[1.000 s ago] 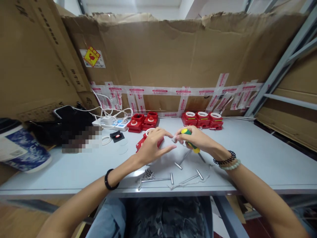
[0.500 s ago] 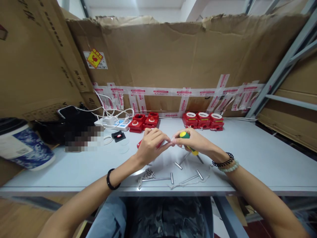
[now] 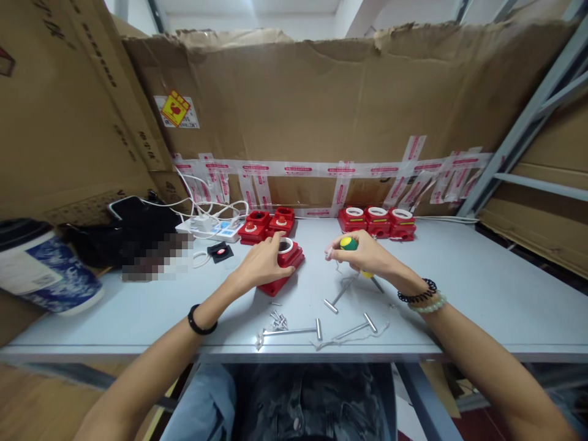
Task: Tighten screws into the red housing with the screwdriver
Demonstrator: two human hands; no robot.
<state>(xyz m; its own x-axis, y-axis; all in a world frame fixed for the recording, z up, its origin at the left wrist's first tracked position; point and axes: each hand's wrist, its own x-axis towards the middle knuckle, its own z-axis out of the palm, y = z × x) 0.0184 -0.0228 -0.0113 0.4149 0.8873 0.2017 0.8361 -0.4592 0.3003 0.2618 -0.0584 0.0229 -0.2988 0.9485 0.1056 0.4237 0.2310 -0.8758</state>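
Note:
My left hand [image 3: 261, 263] rests on a red box with a white ring on top [image 3: 285, 262], fingers curled over its left side, holding it on the grey table [image 3: 459, 288]. My right hand [image 3: 362, 254] is closed round a screwdriver with a green and yellow handle [image 3: 350, 245], its shaft pointing down to the right. The fingertips of that hand also pinch a small pale part, too small to name. Three long T-headed metal pins [image 3: 316, 318] and a small heap of screws [image 3: 277, 319] lie in front of both hands.
Two red boxes with buttons [image 3: 266, 224] and three with white rings [image 3: 377, 222] stand at the back against taped cardboard. A white power strip with cables [image 3: 209, 228], a black bag [image 3: 133, 229], a small black part [image 3: 219, 251] and a blue-patterned container [image 3: 41, 269] occupy the left.
My left hand has drawn away from my right hand and dropped onto the red box. My right hand has kept the screwdriver and moved slightly back.

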